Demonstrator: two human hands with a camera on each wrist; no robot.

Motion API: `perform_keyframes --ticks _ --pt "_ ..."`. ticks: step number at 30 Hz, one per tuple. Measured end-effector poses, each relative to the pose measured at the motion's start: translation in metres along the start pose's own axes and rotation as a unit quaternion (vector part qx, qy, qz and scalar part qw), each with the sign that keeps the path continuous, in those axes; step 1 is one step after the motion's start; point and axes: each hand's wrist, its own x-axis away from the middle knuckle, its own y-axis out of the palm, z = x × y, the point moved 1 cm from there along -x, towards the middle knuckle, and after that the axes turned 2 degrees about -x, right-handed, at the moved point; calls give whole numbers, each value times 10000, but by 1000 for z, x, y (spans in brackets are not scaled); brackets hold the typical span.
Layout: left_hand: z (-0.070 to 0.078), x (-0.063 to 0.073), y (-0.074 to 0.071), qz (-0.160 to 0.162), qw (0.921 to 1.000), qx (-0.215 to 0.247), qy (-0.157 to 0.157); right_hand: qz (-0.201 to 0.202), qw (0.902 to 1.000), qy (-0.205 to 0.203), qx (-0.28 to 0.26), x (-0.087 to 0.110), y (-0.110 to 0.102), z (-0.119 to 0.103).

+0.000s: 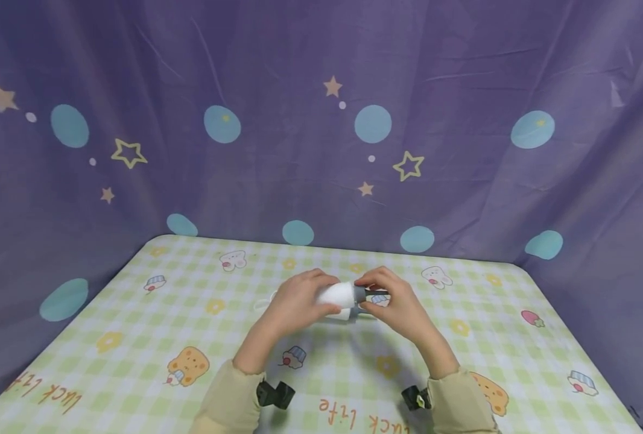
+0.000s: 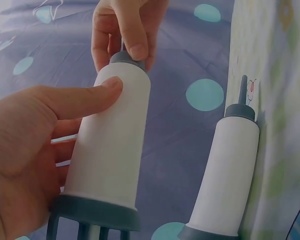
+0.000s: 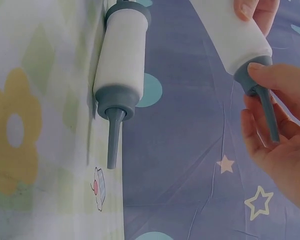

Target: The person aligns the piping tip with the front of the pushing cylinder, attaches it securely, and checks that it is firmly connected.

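Observation:
My left hand (image 1: pixel 298 301) grips a white cylinder (image 1: pixel 336 295), thumb across its near side in the left wrist view. This cylinder has a grey collar with several prongs (image 2: pixel 95 215) at one end and a grey tapered nozzle (image 3: pixel 266 112) at the other. At the nozzle end, my right hand (image 1: pixel 394 303) pinches the grey cap (image 3: pixel 247 77) between thumb and fingers. A second, similar white cylinder (image 3: pixel 121 55) with a grey nozzle lies on the table just below the held one, touched by neither hand.
A green-and-white checked cloth (image 1: pixel 213 343) with printed cartoons covers the table. Behind it hangs a purple curtain (image 1: pixel 300 72) with stars and teal dots. A pale loop-shaped thing (image 1: pixel 262 304) shows left of my left hand; its kind is unclear.

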Motion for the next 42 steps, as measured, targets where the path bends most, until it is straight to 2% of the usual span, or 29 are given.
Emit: perform_keyframes --ticks 4,11,19,28,42 --pt "-1 -1 0 285 9994 -82 200 19 10000 74 -3 0 -4 -16" --pt "-2 0 1 647 9971 -179 349 89 9995 268 -155 0 -3 -18" --pt "2 2 -1 718 9956 -458 384 146 9991 315 -245 1 -3 -19" --pt "5 3 -3 1043 9894 -716 716 114 9986 446 -267 1 -5 -18" --pt "6 2 -3 1225 9845 -862 911 -45 9930 1067 -508 2 -7 -15"
